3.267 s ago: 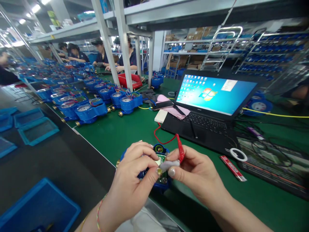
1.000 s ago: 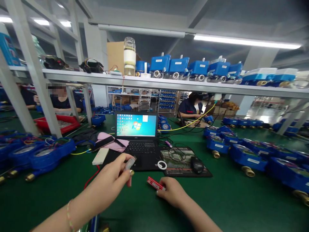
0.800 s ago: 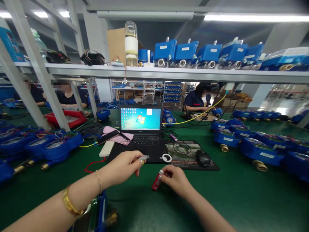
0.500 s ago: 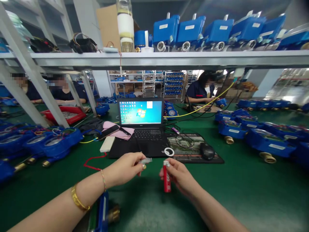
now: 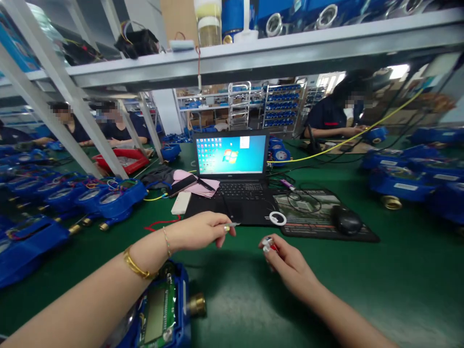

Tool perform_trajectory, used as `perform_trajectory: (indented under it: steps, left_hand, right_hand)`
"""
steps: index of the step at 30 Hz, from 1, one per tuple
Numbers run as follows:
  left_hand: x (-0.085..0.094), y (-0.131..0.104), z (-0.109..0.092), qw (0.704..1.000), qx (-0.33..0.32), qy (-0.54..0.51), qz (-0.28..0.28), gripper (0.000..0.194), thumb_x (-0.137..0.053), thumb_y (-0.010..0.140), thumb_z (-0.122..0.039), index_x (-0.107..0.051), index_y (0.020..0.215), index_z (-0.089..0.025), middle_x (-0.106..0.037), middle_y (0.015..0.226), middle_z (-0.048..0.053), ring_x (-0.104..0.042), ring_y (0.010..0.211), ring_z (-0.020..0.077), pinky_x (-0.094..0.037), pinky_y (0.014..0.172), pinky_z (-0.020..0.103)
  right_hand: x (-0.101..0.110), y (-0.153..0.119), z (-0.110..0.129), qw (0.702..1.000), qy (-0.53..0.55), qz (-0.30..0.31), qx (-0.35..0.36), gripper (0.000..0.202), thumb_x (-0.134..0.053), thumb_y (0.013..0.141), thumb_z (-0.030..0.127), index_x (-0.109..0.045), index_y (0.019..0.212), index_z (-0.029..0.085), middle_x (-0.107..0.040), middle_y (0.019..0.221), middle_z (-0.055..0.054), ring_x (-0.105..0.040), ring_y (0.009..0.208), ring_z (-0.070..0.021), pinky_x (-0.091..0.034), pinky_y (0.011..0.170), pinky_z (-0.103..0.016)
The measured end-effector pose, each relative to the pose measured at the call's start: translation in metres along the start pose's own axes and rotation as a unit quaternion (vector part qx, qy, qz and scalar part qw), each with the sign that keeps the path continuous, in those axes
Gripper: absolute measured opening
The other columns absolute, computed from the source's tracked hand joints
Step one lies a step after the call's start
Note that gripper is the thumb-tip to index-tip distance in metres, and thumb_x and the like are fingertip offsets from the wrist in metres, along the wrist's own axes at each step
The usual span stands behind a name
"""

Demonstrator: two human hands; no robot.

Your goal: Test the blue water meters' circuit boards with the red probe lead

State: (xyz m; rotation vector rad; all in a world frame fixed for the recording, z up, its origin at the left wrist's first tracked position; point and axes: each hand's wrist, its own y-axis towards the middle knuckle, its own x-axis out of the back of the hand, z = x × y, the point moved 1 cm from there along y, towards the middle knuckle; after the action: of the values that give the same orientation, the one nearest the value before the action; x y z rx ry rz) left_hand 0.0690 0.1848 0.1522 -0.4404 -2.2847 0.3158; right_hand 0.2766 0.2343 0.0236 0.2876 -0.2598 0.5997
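Two small things are in hand as I watch from afar. My left hand point(image 5: 203, 229) has thumb and forefinger pinching a thin grey piece point(image 5: 235, 224), its free end jutting past the fingertips towards the other hand. I judge it light and stiff but delicate at that slim end, so I favour the part under the thumb and leave the tip alone. My right hand point(image 5: 290, 261) has its fingers curled around a red lighter-like piece point(image 5: 273, 247), thumb tip by its silvery top; those fingers hide most of the body. It is probably light, hard and rather slippery, best held around the body with the top free.

Nearer than the left fingers, partly under that forearm, a blue meter point(image 5: 183, 295) lies open. I expect it to be heavy: take it by the housing or the brass fitting point(image 5: 197, 305), not the display point(image 5: 155, 314), which looks fragile. Just beyond the left fingers is the laptop point(image 5: 229, 177); a white ring point(image 5: 271, 219) sits just beyond the right fingertips.
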Motion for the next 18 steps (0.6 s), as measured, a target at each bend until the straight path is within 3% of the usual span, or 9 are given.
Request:
perform_trajectory:
  steps: [4, 10, 13, 16, 18]
  left_hand:
    - [-0.003, 0.004, 0.009, 1.000, 0.002, -0.006, 0.029, 0.041, -0.031, 0.090, -0.041, -0.060, 0.102, -0.015, -0.048, 0.067, -0.002, -0.041, 0.062, 0.0125, -0.035, 0.061, 0.025]
    - [-0.011, 0.002, 0.003, 0.999, -0.014, 0.007, 0.038, 0.022, -0.039, 0.086, -0.033, -0.055, 0.089, -0.018, -0.051, 0.076, -0.002, -0.048, 0.075, 0.0139, -0.037, 0.071, 0.025]
    - [-0.014, 0.003, 0.002, 0.999, -0.018, 0.014, 0.050, 0.018, -0.039, 0.086, -0.031, -0.052, 0.084, -0.018, -0.051, 0.075, -0.002, -0.047, 0.074, 0.0140, -0.038, 0.071, 0.026]
    - [-0.016, 0.005, 0.004, 0.998, -0.029, 0.006, 0.060, 0.019, -0.040, 0.086, -0.034, -0.050, 0.081, -0.018, -0.050, 0.075, -0.003, -0.046, 0.073, 0.0134, -0.038, 0.069, 0.025]
    - [-0.017, 0.006, 0.005, 0.997, -0.031, 0.000, 0.066, 0.020, -0.041, 0.087, -0.035, -0.049, 0.079, -0.019, -0.049, 0.074, -0.003, -0.045, 0.071, 0.0127, -0.037, 0.068, 0.024]
  right_hand:
    - [-0.004, 0.000, 0.002, 0.997, -0.031, -0.012, 0.065, 0.027, -0.038, 0.094, 0.043, -0.053, 0.090, 0.020, -0.052, 0.072, 0.000, -0.050, 0.066, -0.0146, -0.039, 0.060, -0.026]
    - [-0.006, -0.006, 0.015, 0.989, -0.097, 0.009, 0.114, 0.032, -0.027, 0.099, 0.034, -0.056, 0.103, 0.022, -0.051, 0.080, -0.002, -0.051, 0.072, -0.0158, -0.041, 0.067, -0.028]
    - [-0.007, -0.007, 0.020, 0.987, -0.104, 0.025, 0.120, 0.028, -0.030, 0.098, 0.033, -0.055, 0.096, 0.021, -0.050, 0.083, -0.004, -0.051, 0.077, -0.0168, -0.041, 0.068, -0.029]
    - [-0.008, -0.006, 0.016, 0.986, -0.109, -0.002, 0.123, 0.017, -0.043, 0.092, 0.033, -0.051, 0.084, 0.020, -0.051, 0.081, -0.003, -0.049, 0.074, -0.0168, -0.040, 0.066, -0.029]
    - [-0.010, -0.006, 0.010, 0.993, -0.076, -0.001, 0.086, 0.014, -0.048, 0.089, 0.033, -0.047, 0.083, 0.021, -0.052, 0.074, -0.001, -0.050, 0.066, -0.0151, -0.039, 0.061, -0.027]
